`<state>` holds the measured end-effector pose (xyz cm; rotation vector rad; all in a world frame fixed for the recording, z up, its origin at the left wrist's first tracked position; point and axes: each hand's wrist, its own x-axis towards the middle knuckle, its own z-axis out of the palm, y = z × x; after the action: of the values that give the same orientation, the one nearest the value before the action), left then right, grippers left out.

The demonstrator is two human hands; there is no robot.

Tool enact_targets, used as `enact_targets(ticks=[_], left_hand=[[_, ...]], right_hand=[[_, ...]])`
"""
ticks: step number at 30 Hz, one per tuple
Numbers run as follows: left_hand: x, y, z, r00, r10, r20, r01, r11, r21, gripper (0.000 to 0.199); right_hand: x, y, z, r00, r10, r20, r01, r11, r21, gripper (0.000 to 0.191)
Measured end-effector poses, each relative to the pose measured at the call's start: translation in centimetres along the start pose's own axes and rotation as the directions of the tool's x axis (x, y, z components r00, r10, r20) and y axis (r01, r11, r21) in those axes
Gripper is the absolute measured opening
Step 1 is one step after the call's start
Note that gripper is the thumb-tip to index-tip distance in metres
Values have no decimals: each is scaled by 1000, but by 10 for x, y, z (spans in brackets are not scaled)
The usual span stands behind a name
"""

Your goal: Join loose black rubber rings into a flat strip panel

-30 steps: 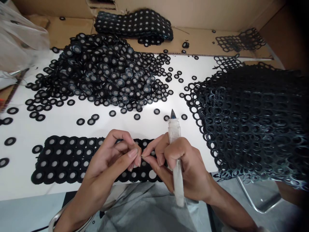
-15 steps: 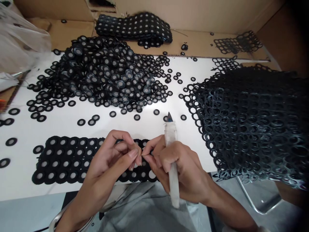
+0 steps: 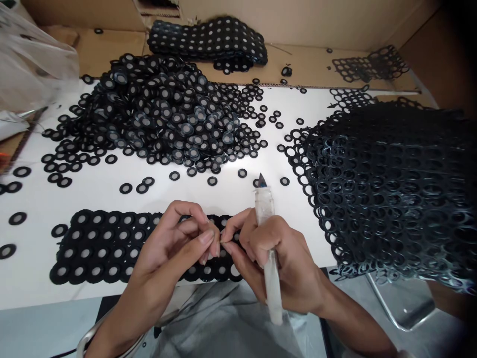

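Note:
My left hand [image 3: 175,253] is closed in a pinch above a black sheet of joined rings [image 3: 91,253]; what lies between thumb and fingers is too small to make out. My right hand [image 3: 278,258] has a craft knife [image 3: 265,201] tucked in it, its handle wrapped in whitish tape and its dark pointed blade facing away from me. Right thumb and forefinger also come together beside the left fingertips, nearly touching them. The sheet has rows of grey-centred discs and lies near the table's front edge, partly covered by both hands.
Behind my hands rises a big heap of loose black rings with grey centres [image 3: 160,114], with strays around it. To the right stands a thick stack of black perforated sheets [image 3: 387,189]. Folded disc sheets [image 3: 208,40] lie on cardboard at the back. A plastic bag [image 3: 33,64] is at left.
The right hand has shifted very slightly, its fingertips opening a little away from the left ones, and the knife has tilted a touch. The left hand stays in place.

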<state>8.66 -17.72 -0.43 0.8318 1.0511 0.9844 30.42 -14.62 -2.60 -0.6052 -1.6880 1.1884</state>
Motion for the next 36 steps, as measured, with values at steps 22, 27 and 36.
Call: enact_targets(ticks=[22,27,36], left_hand=[[0,1,-1,1000,-18,-19,18,1000,6,2],[1,1,-1,1000,-13,-24,13,1000,13,5],[1,2,0,1000,-7,-29,8,1000,19,4]], right_hand=[[5,0,4,997,-19,-78,18,1000,-16,43],[5,0,3,998,-16,-67,15,1000,-14,44],[2,1,0,998,-39,-41,36,998,-57,43]])
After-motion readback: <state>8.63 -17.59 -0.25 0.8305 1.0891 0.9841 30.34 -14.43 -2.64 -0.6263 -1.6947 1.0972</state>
